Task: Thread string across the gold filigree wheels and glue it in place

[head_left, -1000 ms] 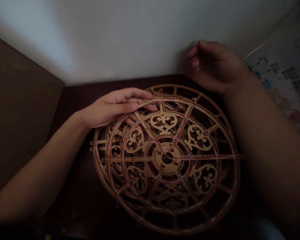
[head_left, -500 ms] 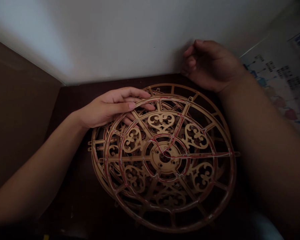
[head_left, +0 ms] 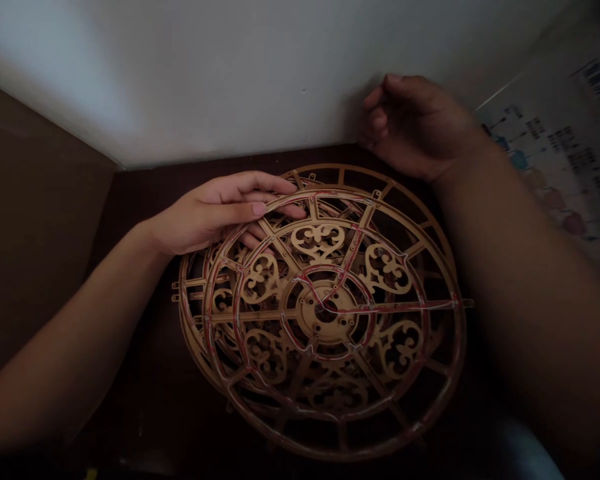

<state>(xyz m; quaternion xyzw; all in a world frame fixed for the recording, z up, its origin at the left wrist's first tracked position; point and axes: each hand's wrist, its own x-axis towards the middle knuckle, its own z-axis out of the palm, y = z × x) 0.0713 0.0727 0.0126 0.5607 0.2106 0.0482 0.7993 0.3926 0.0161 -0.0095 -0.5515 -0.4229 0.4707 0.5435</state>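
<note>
A round gold-coloured openwork frame [head_left: 320, 235], with scroll ornaments, spokes and red and white wires along its rings, tops a stack of similar frames. My left hand [head_left: 213, 207] is at its upper left rim, the thumb over the rim and the fingers passing underneath, into the gap above the lower frames [head_left: 193, 337]. That top frame sits a bit off-centre from those beneath it. Beyond the stack's far right edge, my right hand [head_left: 420, 123] is raised near the wall with its fingers curled; I see nothing in it.
Behind the stack stands a pale wall [head_left: 220, 80]. A brown panel [head_left: 35, 200] closes off the left side. On the right leans a printed white sheet or box [head_left: 570, 167] with coloured pictures and a barcode. The dark tabletop [head_left: 145, 373] lies under the frames.
The whole view has shifted slightly, with everything a little further left and up. Both hands keep their pose, and the frames stay stacked as before.
</note>
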